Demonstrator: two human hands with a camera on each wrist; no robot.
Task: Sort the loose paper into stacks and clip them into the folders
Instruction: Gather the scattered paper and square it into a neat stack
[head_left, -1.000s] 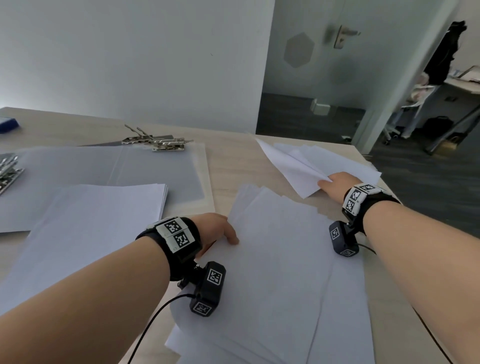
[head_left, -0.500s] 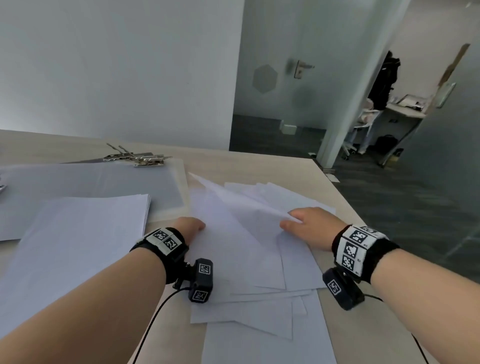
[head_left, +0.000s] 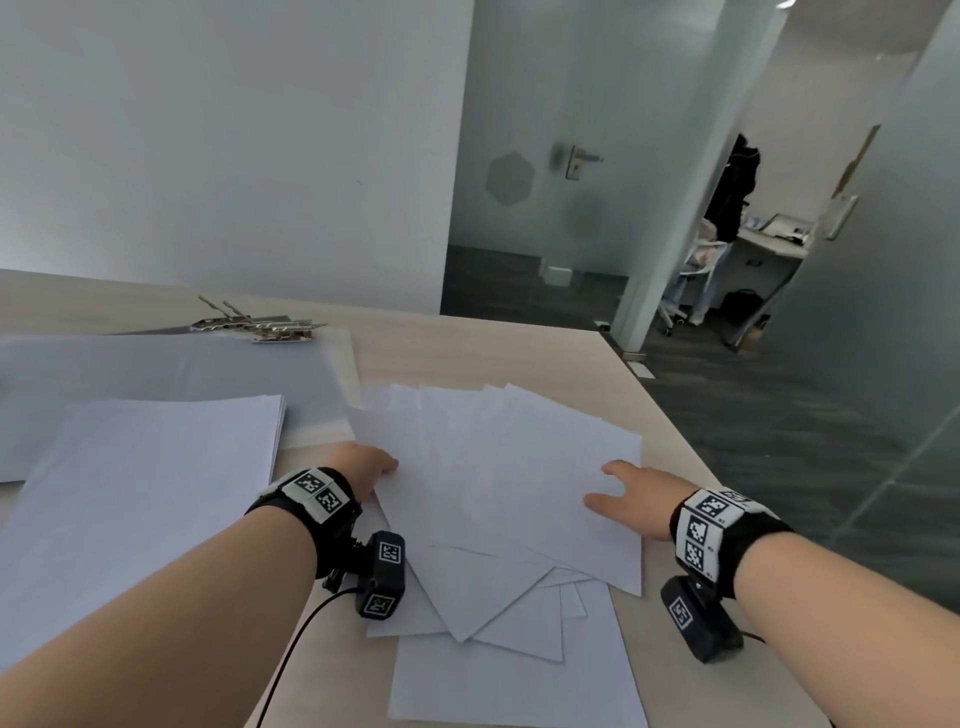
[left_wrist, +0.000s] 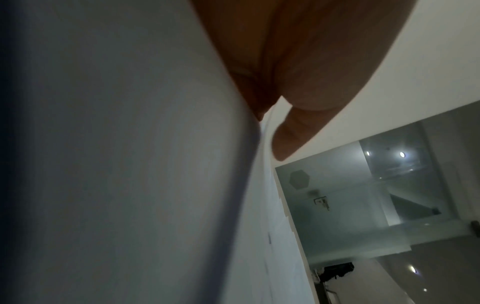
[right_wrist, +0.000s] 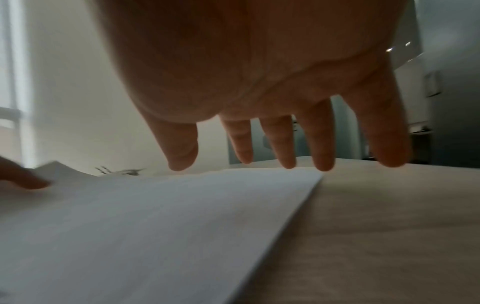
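Two hands flank a fanned heap of loose paper (head_left: 498, 467) on the surface, left hand (head_left: 363, 470) gripping its left edge, right hand (head_left: 631, 499) spread flat, fingers straight, on its right side, long axis running away from the person

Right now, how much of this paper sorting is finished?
One neat stack lies squared on the left. In hand: left hand and right hand gather the fanned loose sheets. Left: clipping both into the open folder, its clips unused.
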